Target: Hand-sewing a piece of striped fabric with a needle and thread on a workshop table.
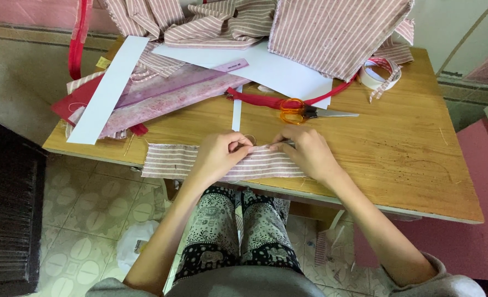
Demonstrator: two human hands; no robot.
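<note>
Striped pink-and-white cloth strip point(200, 161) lies along the near edge of the wooden worktop point(398, 148), its left end reaching toward the corner. Both hands meet at its upper edge: the left hand point(220, 155) pinches the cloth between thumb and fingers, and the right hand point(305, 151) presses down beside it, fingertips closed on the same edge. The forearms angle inward from the lap, wrists low. Likely risk: the strip slides off the near edge if the pinch loosens. Orange-handled scissors point(304, 111) lie just beyond the hands, blades pointing right, beside a red zipper point(255, 100) and white paper point(277, 71).
</note>
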